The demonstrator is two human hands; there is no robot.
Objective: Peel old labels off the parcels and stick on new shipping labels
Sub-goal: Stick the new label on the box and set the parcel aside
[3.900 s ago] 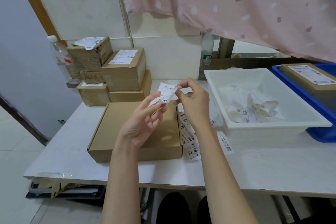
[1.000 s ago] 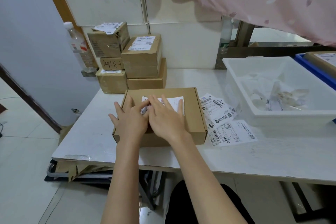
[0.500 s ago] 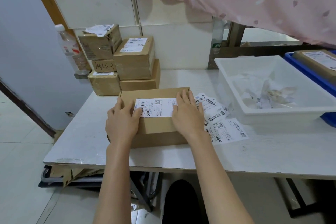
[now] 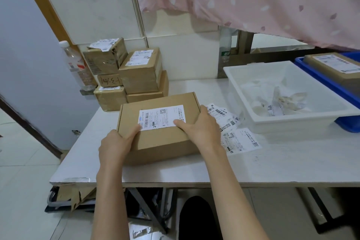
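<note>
Parcel, a flat brown cardboard box [image 4: 158, 128] on the white table [image 4: 253, 167], carried its white shipping label [image 4: 161, 117] on top. Your left hand [image 4: 115, 145] and right hand [image 4: 200, 125] gripped its opposite sides, thumbs on the lid, probably ready to lift it away.

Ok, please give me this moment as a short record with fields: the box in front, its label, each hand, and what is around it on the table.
box: flat brown carton, on the white table, front end tilted up
label: white, stuck flat on the lid
left hand: grips the box's near left corner, thumb on the label edge
right hand: grips the right side, thumb on the label
spare labels: loose sheets right of the box
tray: white, holds crumpled paper
stack: labelled parcels behind the box
</note>
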